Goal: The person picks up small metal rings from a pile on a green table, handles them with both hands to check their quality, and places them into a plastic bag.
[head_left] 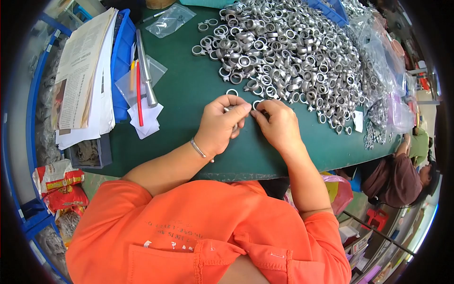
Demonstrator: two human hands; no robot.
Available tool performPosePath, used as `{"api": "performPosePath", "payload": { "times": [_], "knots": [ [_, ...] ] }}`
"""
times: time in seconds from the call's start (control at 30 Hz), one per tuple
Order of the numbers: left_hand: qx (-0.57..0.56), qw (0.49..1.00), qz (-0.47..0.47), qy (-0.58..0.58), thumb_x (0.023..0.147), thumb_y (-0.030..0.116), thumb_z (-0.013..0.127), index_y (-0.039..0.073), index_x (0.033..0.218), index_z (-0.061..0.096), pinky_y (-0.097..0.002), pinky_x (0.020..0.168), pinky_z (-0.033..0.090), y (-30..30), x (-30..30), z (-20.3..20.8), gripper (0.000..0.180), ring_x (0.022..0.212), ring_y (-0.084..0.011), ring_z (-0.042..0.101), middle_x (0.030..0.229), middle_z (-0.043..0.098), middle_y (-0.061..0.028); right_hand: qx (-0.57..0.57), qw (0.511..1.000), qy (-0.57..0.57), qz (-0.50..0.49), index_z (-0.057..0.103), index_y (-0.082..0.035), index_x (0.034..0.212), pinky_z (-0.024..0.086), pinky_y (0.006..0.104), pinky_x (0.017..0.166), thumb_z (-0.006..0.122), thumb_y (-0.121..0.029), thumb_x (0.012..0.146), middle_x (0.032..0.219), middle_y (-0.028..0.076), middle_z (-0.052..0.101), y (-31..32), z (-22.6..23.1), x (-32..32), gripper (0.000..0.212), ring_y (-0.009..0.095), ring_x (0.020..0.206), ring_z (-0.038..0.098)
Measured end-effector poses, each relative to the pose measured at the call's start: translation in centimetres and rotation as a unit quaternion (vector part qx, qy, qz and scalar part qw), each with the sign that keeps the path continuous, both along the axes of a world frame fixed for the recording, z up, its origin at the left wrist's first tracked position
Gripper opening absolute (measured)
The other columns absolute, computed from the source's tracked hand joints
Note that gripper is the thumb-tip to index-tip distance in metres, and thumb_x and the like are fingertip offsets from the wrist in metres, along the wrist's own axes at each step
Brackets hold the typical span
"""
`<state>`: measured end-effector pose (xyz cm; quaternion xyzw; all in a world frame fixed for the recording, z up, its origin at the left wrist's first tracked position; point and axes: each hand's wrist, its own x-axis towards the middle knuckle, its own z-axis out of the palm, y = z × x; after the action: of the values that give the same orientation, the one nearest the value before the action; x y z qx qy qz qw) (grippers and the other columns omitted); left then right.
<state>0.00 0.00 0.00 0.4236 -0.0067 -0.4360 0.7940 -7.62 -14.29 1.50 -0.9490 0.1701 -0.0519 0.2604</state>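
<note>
My left hand (218, 122) is closed over the green table, its fingers curled round a small metal ring part, of which only bits of grey metal show between the fingers. Close to its right, my right hand (279, 124) pinches a metal ring (256, 105) between thumb and fingers, partly covered by them. Just beyond the left hand, a single loose ring (231, 92) lies on the table. A big heap of silver-grey metal rings (293, 57), each with a small lug, spreads over the far middle and right.
On the left, a blue bin (121, 61) props up papers (78, 71). Beside it lie a red pen (139, 94), a metal rod (144, 71) and clear bags (171, 20). Plastic bags (385, 61) line the heap's right side. Another person (399, 177) sits at the far right.
</note>
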Motion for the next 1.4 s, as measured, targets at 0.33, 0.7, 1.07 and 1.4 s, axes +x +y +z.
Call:
{"api": "performPosePath", "payload": {
  "times": [0.33,0.7,1.07,1.4],
  "knots": [
    [0.079,0.980,-0.079,-0.165,0.080,0.006,0.063,-0.001,0.090,0.060,-0.0167,0.039,0.028,0.0,-1.0,1.5,0.013,0.049,-0.0024,0.043,0.064,0.053,0.0006,0.266,0.933,-0.229,0.082,0.064,-0.001,0.082,0.045,0.0218,0.055,0.069,0.002,0.070,0.082,0.008,0.064,-0.4,0.3,-3.2,0.013,0.012,0.064,0.057],
    [0.059,0.847,-0.023,-0.528,0.069,-0.004,0.066,0.003,0.080,0.062,-0.0236,0.060,0.045,-0.1,-1.5,0.8,0.014,0.068,-0.0132,0.057,0.078,0.059,-0.0042,0.600,0.785,-0.139,-0.067,0.059,0.003,0.098,0.042,0.0183,0.050,0.060,-0.007,0.083,0.083,0.007,0.062,0.1,0.7,-4.2,0.018,0.007,0.058,0.053],
    [0.091,0.894,0.013,-0.439,0.072,-0.003,0.064,0.002,0.083,0.057,-0.0212,0.055,0.043,0.0,-1.7,1.0,0.014,0.064,-0.0086,0.054,0.074,0.057,-0.0016,0.419,0.856,-0.273,0.129,0.056,0.002,0.112,0.047,0.0248,0.066,0.068,-0.005,0.073,0.101,0.017,0.061,-0.1,-0.6,-4.5,0.041,0.017,0.077,0.058],
    [0.021,0.765,0.108,-0.634,0.068,-0.003,0.063,0.004,0.074,0.058,-0.0278,0.061,0.046,-3.3,-1.6,4.5,0.010,0.068,-0.0192,0.057,0.074,0.057,-0.0071,0.910,0.388,-0.106,-0.101,0.050,-0.003,0.113,0.045,0.0313,0.063,0.038,-0.029,0.088,0.102,0.015,0.058,1.9,-1.2,-4.3,0.038,0.022,0.082,0.055]
  ]
}}
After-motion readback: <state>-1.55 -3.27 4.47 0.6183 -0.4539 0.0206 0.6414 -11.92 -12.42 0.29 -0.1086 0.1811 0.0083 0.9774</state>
